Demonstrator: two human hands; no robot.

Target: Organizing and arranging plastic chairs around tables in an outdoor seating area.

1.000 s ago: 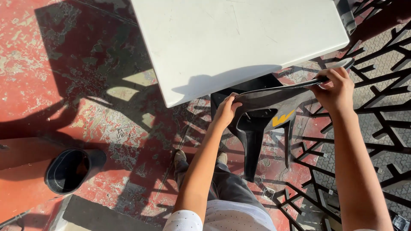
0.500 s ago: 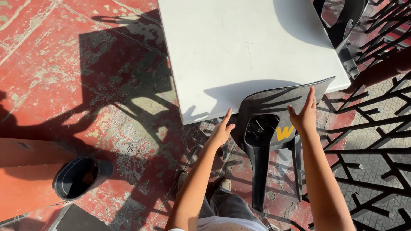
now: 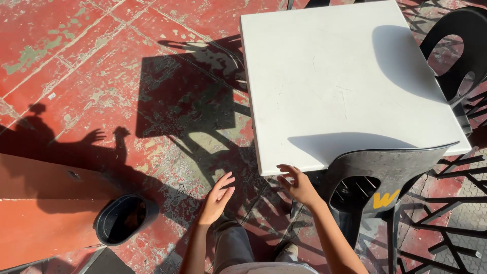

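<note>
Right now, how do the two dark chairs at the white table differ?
The near chair shows whole, its back against the table's front edge; the far chair is cut off by the picture's right edge. The near chair carries a yellow mark; the far chair shows none. Both are dark plastic with an opening in the back.

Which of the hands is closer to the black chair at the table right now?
The right. The right hand is open just left of the black chair, near the white table edge, not touching it. The left hand hangs further left over the red floor.
</note>
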